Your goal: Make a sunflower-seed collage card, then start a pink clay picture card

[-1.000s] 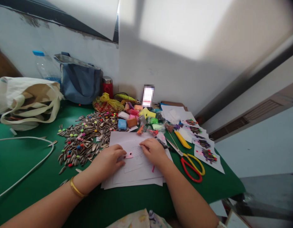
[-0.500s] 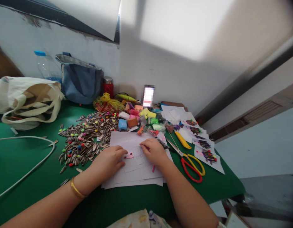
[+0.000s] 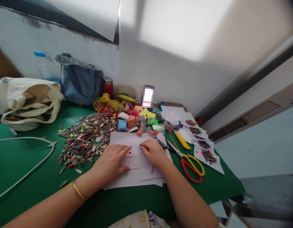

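Note:
A white sheet of paper (image 3: 139,172) lies on a small stack, with a faint printed outline (image 3: 136,151) on it. At the outline's left end sits a small pink piece (image 3: 129,154) with a dark dot. My left hand (image 3: 114,160) rests on the paper, fingers stretched out beside and partly over the pink piece, thumb apart. At the outline's right end is my right hand (image 3: 153,152), its fingers bent and pressed together; whatever they may hold is hidden. A thin pink stick-like thing (image 3: 152,169) lies by the right wrist.
Striped sunflower seeds with coloured bits (image 3: 89,136) lie left. Behind the paper are wrapped clay packets (image 3: 132,122). Scissors (image 3: 190,164), a yellow cutter (image 3: 182,140) and seed-decorated cards (image 3: 209,156) lie right. Bags (image 3: 82,82) and a red flask (image 3: 107,88) stand behind; a white cable (image 3: 41,169) curves left.
My left hand has shifted slightly right and flattened, its fingers now reaching farther over the pink piece. My right hand has stayed almost in place.

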A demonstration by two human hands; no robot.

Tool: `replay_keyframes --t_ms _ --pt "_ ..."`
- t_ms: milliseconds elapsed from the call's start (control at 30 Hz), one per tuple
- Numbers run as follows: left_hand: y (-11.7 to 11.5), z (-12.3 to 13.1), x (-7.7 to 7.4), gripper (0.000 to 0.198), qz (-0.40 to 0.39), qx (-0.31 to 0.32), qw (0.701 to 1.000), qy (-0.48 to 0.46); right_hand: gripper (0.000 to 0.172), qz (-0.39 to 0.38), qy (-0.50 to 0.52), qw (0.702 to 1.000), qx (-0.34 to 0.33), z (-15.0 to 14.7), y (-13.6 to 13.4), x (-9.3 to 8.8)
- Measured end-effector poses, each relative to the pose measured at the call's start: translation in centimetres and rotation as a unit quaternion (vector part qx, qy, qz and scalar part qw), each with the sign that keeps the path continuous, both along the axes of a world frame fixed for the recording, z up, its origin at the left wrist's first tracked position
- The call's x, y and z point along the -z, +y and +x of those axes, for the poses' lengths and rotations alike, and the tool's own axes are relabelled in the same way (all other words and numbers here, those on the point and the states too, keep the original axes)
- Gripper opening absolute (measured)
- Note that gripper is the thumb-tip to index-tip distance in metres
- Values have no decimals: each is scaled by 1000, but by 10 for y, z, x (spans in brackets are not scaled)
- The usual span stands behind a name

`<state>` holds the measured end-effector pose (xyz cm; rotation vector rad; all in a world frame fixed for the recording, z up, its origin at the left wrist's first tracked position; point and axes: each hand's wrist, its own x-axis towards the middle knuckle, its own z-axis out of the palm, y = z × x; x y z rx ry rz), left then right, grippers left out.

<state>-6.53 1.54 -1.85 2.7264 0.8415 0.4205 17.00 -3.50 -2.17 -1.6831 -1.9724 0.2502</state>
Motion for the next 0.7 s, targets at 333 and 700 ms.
replay_keyframes --t_ms 333,700 --pt "4 0 7 73 -29 -7 999 29 36 111 -113 965 210 40 8 -3" --pt "5 1 2 73 -38 -16 999 24 34 99 -158 957 223 35 16 0"
